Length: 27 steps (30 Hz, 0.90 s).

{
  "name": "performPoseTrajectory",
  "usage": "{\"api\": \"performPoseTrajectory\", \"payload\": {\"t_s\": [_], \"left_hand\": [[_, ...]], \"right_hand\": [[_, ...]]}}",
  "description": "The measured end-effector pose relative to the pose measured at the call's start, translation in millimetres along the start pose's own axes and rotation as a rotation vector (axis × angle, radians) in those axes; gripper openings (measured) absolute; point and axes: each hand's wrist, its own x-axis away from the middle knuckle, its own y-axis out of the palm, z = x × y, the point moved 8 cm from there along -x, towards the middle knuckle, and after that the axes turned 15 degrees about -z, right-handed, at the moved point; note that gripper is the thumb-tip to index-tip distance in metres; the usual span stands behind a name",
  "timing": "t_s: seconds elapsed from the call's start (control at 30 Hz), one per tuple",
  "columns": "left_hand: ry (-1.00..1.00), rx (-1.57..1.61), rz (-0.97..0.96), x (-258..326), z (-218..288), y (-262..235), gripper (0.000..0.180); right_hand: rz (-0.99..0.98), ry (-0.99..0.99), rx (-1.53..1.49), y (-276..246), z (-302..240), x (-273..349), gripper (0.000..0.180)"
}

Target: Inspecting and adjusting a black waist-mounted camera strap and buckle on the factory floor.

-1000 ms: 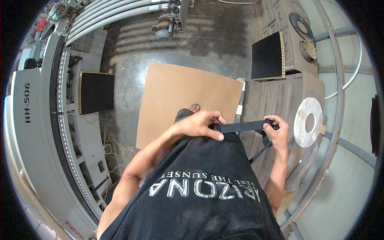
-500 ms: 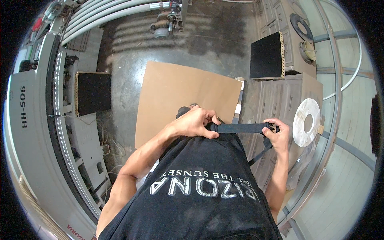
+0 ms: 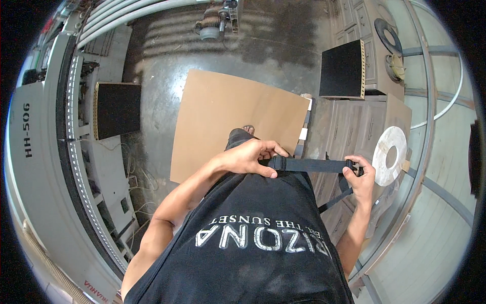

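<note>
A black webbing strap (image 3: 316, 165) runs level across the front of my black shirt (image 3: 263, 223), pulled straight between both hands. At its left end, my left hand (image 3: 250, 158) pinches the strap beside a black plastic slider (image 3: 279, 162). The thumb lies below and the fingers curl above. My right hand (image 3: 361, 177) grips a black buckle (image 3: 350, 166) at the other end, its thumb and fingers closed around it. Another length of strap (image 3: 335, 200) hangs from that buckle and slants down toward my right side. My palms hide part of both fittings.
A brown board (image 3: 228, 104) lies on the concrete floor ahead, my foot (image 3: 248, 129) by it. A long grey machine (image 3: 40, 167) runs along the left. Wooden cabinets (image 3: 354, 126), a black-topped panel (image 3: 342, 70) and a white ring-shaped disc (image 3: 389, 156) are at the right.
Both hands and the taut strap have shifted slightly to the right. My left index finger now reaches over the slider, and more of the slider shows. The view has moved a little.
</note>
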Motion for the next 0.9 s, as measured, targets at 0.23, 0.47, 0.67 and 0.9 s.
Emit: {"api": "performPoseTrajectory", "payload": {"t_s": [0.23, 0.47, 0.67, 0.9], "left_hand": [[0.061, 0.159, 0.023, -4, -9, 9, 0.053], [0.077, 0.083, 0.030, -18, -8, 22, 0.054], [0.023, 0.093, 0.038, -16, -11, 29, 0.057], [-0.036, 0.083, 0.152, 6, -19, 29, 0.035]], "right_hand": [[0.040, 0.016, 0.007, -2, 10, 7, 0.026], [-0.002, 0.058, -0.078, 7, 6, 10, 0.028], [0.055, -0.061, 0.075, 1, 9, 18, 0.028], [0.080, -0.005, 0.000, 0, 21, 36, 0.029]]}}
